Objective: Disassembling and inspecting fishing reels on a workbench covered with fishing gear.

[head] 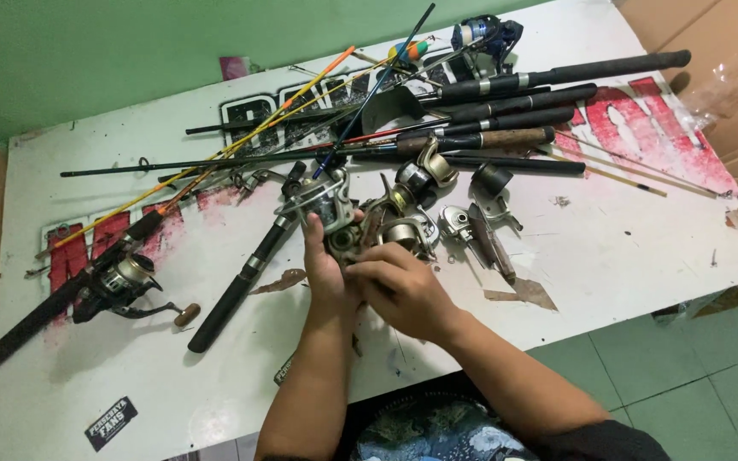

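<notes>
A person's two hands meet over a white worktop (608, 256) strewn with fishing gear. The left hand (325, 269) cups a small silver spinning reel (335, 224) from the side, fingers wrapped around its body, while the right hand (399, 286) closes over the lower part of the same reel, fingers curled on it. The reel sits just above the worktop near its front edge, touching neither rod nor stand.

Judging by the spread, the work looks mid-course: several loose reels and reel parts (424, 205) lie bunched just beyond the hands, still unmounted, and a bundle of dark-handled rods (506, 111) lies crossed at the back. One black reel (121, 282) at the left already sits on a rod. Whether the held reel is being taken apart or put together cannot be told.
</notes>
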